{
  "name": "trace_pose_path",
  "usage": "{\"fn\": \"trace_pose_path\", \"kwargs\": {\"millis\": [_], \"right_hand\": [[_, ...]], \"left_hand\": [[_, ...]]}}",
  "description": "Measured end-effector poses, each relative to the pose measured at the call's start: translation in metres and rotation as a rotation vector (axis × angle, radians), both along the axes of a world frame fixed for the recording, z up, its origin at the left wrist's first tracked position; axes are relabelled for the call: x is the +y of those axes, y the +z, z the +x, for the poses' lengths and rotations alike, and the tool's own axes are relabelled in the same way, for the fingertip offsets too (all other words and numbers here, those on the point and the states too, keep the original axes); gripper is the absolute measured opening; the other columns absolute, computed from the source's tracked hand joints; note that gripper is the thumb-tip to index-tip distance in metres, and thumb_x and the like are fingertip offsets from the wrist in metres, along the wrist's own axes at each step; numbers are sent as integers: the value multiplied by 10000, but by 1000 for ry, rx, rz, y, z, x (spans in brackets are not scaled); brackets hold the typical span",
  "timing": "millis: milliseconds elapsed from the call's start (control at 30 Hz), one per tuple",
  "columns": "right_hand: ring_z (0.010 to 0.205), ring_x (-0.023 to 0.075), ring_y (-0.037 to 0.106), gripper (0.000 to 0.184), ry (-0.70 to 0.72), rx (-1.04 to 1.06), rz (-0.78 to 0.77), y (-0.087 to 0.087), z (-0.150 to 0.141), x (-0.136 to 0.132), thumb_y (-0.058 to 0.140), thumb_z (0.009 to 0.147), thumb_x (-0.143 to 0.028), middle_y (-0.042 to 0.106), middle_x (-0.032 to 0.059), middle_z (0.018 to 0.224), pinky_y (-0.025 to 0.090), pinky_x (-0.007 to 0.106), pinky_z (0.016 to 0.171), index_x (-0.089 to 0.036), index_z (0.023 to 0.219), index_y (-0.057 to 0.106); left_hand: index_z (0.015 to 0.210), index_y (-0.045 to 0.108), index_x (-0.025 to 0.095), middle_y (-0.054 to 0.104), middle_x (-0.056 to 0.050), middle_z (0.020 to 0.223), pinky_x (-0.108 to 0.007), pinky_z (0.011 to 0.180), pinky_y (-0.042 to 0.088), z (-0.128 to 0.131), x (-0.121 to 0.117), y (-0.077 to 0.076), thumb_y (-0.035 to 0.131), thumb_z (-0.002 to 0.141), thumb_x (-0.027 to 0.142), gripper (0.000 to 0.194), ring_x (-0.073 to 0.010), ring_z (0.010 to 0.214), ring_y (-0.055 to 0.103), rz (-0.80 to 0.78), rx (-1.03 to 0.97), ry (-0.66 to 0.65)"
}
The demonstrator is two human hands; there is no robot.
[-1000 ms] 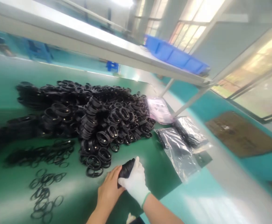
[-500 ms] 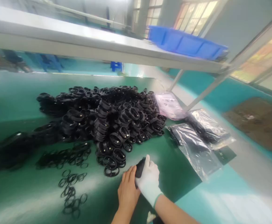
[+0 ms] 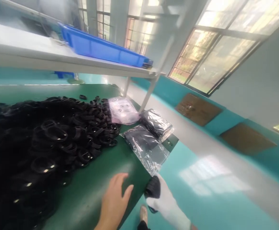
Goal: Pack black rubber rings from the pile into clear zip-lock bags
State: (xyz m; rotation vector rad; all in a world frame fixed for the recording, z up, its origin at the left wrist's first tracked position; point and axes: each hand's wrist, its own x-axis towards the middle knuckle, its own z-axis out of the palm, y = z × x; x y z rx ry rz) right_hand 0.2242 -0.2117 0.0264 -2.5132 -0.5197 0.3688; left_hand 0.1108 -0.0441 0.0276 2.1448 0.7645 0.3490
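Observation:
My left hand [image 3: 115, 198] is bare and hovers over the green tabletop, thumb and fingers apart with nothing in them. My right hand [image 3: 162, 198], in a white glove, is closed around a stack of black bands [image 3: 153, 187] at the table's edge. Just beyond that hand lies a clear plastic bag [image 3: 151, 159] with black contents in its far part. A large heap of black looped bands [image 3: 65, 137] covers the left of the table; small pale spots show on some loops.
Behind the clear bag are another filled bag [image 3: 156, 123] and a pinkish plastic bag [image 3: 124, 111]. A white shelf [image 3: 86, 64] on posts spans the table and carries a blue bin [image 3: 103, 48]. Flattened cardboard [image 3: 198, 108] lies on the floor at right.
The view has swung right. My left hand has let go of the black bands and opened. My right hand has carried the stack rightward to the table's edge, near the clear bag.

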Motion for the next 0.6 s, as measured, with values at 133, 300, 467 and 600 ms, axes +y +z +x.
{"fn": "trace_pose_path", "kwargs": {"millis": [133,300,467,600], "right_hand": [[1074,261,527,787,-115,103,70,-27,50,-77,517,557,-233,564,97,1150,435,366,867,-177,1316,312],[1136,273,461,893,177,146,32,-42,110,-90,563,495,-231,495,110,1218,381,386,925,-162,1334,265],[1137,340,398,1014,677,137,-88,-30,155,-54,642,396,-285,449,152,1217,272,438,982,-128,1329,278],[1138,340,384,973,967,169,-43,-26,181,-35,624,435,-294,436,145,1227,215,448,1001,-151,1333,278]], "left_hand": [[1001,538,223,551,-41,1003,-361,797,399,105,-66,-9,536,728,294,282,-215,948,488,280,-51,-174],[909,563,205,562,-35,913,-347,726,362,167,-101,-50,587,672,189,240,-206,844,485,638,100,-133],[709,563,212,534,2,686,-281,628,332,163,-104,-55,479,785,165,123,-148,693,476,755,83,7],[765,575,226,540,11,668,-239,592,351,164,-111,-41,441,831,192,153,-118,641,494,703,29,173]]}}
